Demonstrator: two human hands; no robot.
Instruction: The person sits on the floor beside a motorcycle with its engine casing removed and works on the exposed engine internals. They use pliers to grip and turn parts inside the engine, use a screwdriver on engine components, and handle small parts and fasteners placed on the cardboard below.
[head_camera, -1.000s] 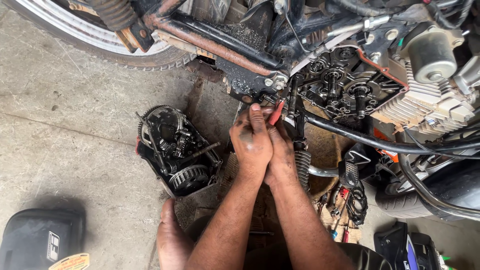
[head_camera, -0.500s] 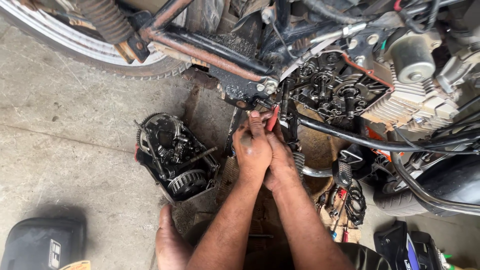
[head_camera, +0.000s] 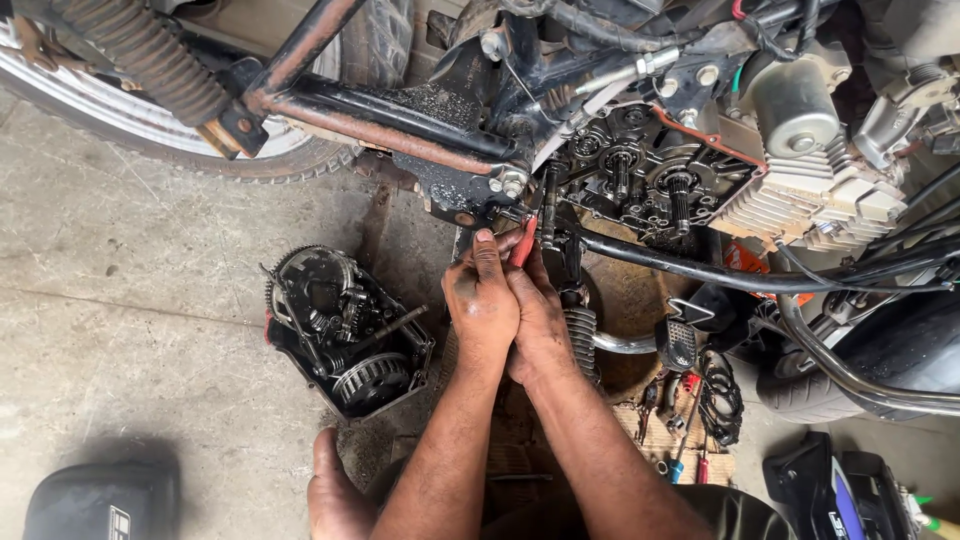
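both your hands, left hand (head_camera: 482, 305) over right hand (head_camera: 535, 320), are clenched together around a red-handled tool (head_camera: 523, 246) pressed up under the motorcycle frame (head_camera: 400, 125) beside the open engine (head_camera: 640, 190); keep wrists aligned and pull steadily so it won't slip.

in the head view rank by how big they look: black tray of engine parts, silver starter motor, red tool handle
1. Black tray of engine parts
2. Silver cylindrical starter motor
3. Red tool handle, mostly hidden by the hands, so unsure.

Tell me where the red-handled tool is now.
In the head view the red-handled tool sits centre frame, gripped between both hands, just under the open engine.
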